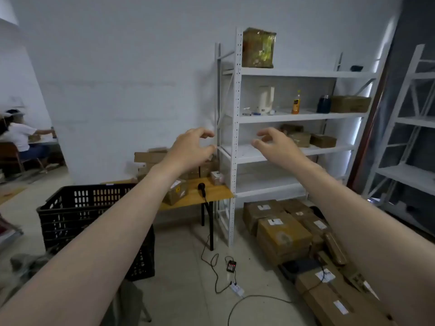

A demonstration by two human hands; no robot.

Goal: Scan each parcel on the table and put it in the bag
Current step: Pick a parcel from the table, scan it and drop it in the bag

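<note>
The left hand and right hand hover empty and apart, fingers loosely curled, well short of the labelled parcel on the far wooden table beside the black scanner, whose floor-trailing cable could catch a foot on approach.

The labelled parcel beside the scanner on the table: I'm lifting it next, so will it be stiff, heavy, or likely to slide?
Probably stiff: the parcel is a cardboard box holding square edges. Likely light, as it looks small beside the scanner. Pushed, it may slide rather than tip, since it sits low on the smooth table top.
</note>
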